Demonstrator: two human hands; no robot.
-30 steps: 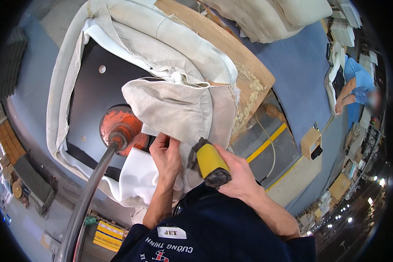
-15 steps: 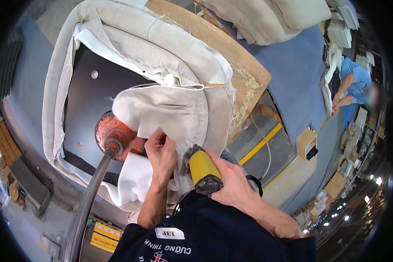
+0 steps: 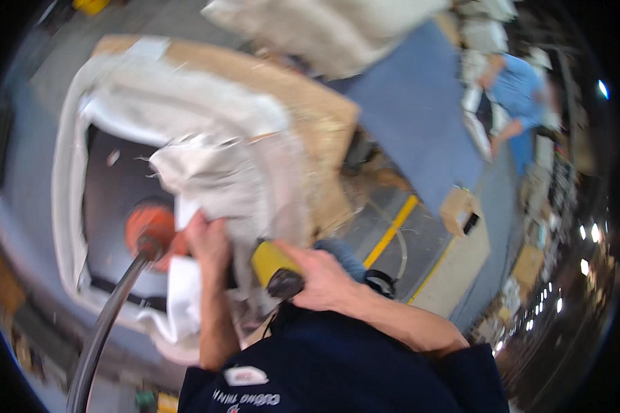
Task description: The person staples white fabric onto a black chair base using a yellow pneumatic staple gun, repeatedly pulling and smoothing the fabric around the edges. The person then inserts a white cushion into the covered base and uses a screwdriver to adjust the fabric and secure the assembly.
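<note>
A: Begin at the far left, please.
B: A padded pale rim surrounds a dark panel. A metal rod crosses the rim's lower left part; its near end is cut off by the lower edge. Its upper end meets an orange-red fitting, partly covered at right.
A: The hands?
B: Apart. The left hand is at the lower edge of the gathered pale fabric, which lies over the panel's right part. Blur hides the fingertips; whether they grip cannot be told. White padding sits just left of the wrist.
A: And the right hand?
B: Closed around a yellow tool. The tool's far end is smeared; contact with fabric cannot be confirmed.
A: Further right?
B: A small box, then a co-worker in blue, detail indistinct.
</note>
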